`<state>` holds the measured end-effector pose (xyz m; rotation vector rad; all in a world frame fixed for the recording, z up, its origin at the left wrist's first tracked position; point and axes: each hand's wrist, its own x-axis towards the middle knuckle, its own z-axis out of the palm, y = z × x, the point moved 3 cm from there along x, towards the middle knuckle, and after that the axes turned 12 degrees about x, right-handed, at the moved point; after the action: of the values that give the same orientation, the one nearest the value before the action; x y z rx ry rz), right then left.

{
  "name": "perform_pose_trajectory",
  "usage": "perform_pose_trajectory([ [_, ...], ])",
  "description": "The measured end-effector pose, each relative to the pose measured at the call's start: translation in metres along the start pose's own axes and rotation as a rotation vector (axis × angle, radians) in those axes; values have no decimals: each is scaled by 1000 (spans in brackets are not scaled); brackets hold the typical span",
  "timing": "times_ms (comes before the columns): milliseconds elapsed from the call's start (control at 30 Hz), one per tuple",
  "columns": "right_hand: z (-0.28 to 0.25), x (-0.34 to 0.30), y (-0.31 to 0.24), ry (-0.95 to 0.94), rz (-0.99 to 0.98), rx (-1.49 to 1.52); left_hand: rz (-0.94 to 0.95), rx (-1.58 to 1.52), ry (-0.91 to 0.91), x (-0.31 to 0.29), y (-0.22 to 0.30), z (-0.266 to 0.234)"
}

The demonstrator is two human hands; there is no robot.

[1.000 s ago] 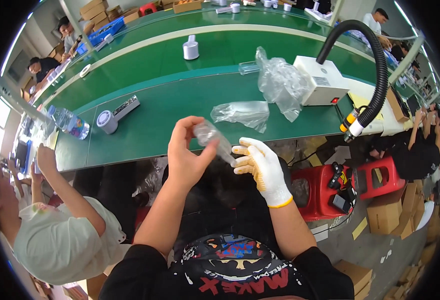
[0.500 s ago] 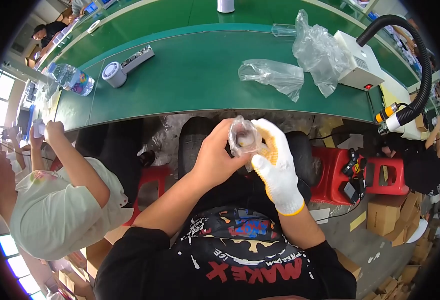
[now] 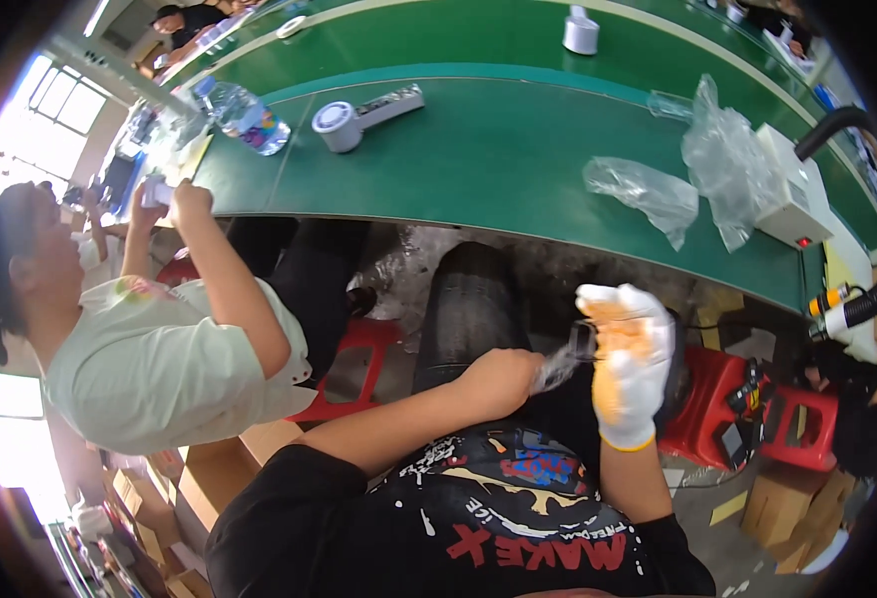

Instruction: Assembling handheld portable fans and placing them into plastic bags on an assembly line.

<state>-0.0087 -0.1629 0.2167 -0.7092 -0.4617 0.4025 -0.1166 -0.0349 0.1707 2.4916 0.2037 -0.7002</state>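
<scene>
Head view: the bare left hand (image 3: 498,382) is closed, its grip tight around a crumpled clear plastic piece (image 3: 555,370) that sticks out toward the other hand. This piece is between the two hands, over the person's lap and short of the worktop (image 3: 478,140). Its far end, blurred, reaches the gloved right hand (image 3: 634,364), which is raised with its fingers partly curled; whether that grip has hold of the plastic I cannot tell.

On the green worktop lie two clear plastic bags (image 3: 644,196) — the larger one against a white box-shaped machine (image 3: 795,189) with a lit red switch. Farther left are a white round-headed device (image 3: 338,127) with a flat handle and, beside it, a clear bottle (image 3: 246,119). At the left, a co-worker in a pale shirt (image 3: 169,359) holds a small white part (image 3: 158,190) in both hands. A red stool (image 3: 700,419) stands right of the glove.
</scene>
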Motion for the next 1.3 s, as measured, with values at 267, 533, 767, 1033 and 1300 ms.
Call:
perform_pose_trajectory([
  [267, -71, -19, 16, 221, 441, -106, 35, -735, 628, -40, -64, -155],
  [533, -50, -4, 15, -31, 173, -153, -516, 47, 1376, -5, -234, -262],
  [767, -58, -6, -12, 91, 512, 428, -86, -287, 1246, -19, -131, -214],
  [1033, -63, -17, -15, 48, 577, 254, 382, -39, 1185, -55, -42, -128],
  [1300, -56, -19, -18, 6, 705, 176, 599, 299, 1189, -67, -31, -124],
])
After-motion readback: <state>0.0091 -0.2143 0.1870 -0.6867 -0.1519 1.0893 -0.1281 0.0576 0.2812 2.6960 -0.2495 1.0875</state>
